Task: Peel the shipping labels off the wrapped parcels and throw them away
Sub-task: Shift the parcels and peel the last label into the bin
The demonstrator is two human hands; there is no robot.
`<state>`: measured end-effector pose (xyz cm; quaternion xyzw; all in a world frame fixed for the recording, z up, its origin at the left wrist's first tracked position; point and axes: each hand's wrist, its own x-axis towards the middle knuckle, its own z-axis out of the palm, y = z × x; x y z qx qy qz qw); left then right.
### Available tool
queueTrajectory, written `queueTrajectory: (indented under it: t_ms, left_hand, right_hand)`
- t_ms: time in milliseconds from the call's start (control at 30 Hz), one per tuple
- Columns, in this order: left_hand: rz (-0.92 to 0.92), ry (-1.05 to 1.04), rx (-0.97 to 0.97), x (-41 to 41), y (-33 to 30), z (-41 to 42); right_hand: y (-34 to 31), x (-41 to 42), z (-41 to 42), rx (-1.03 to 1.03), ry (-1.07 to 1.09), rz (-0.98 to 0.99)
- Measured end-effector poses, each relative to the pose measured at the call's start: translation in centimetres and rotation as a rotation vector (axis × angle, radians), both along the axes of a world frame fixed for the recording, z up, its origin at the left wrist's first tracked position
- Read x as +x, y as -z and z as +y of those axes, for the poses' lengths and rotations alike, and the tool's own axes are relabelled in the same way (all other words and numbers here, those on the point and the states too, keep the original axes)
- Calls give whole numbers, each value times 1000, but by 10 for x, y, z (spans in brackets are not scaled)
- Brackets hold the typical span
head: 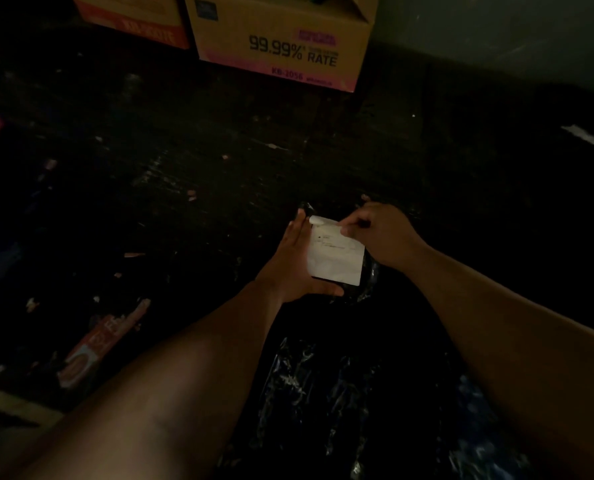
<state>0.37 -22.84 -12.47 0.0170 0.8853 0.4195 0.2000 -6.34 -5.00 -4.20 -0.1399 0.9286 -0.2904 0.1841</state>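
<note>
Two hands on one parcel right now, and it's dark as anything down here, so bear with me. Going left to right: there's a flattened orange carton (94, 344) lying on the grubby floor (219, 161) off to my left, with paper scraps scattered about. I can't tell whether those are old labels or just litter. Then my left hand (297, 268) cradles the small black-wrapped parcel (366, 275) from the side, fingers pretty much straight along its left edge and thumb hooked under the near end. The white shipping label (335, 252) sits on top of it, still stuck down over most of its face, but the far corner has curled up. My right hand (380, 233) is curled in tight, thumb and fingertips pinching the label's top edge just beside that lifted corner.

So progress-wise I'd say this label is barely started: corner up, rest still to peel. More shiny black plastic (323, 393) lies in my lap area, likely further parcels, though I can't make out labels on it. No bin visible anywhere. A cardboard box (281, 39) printed "99.99% RATE" stands at the back.
</note>
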Motion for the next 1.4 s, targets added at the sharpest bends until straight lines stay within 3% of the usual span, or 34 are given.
queueTrajectory:
  t_ms: [333,633,1067,1400]
  left_hand:
    - [-25,41,-61,5,3,-9]
    - [-68,-57,-6,5,17,-6]
    - [-45,-94,56,10,25,-7]
    - [4,-104,95,14,27,-9]
  right_hand:
    - [20,3,1,100,64,275]
    - [7,11,-4,376,-130,339]
    - [-16,35,-13,214,-158,204]
    - [-32,50,-14,231,-90,278]
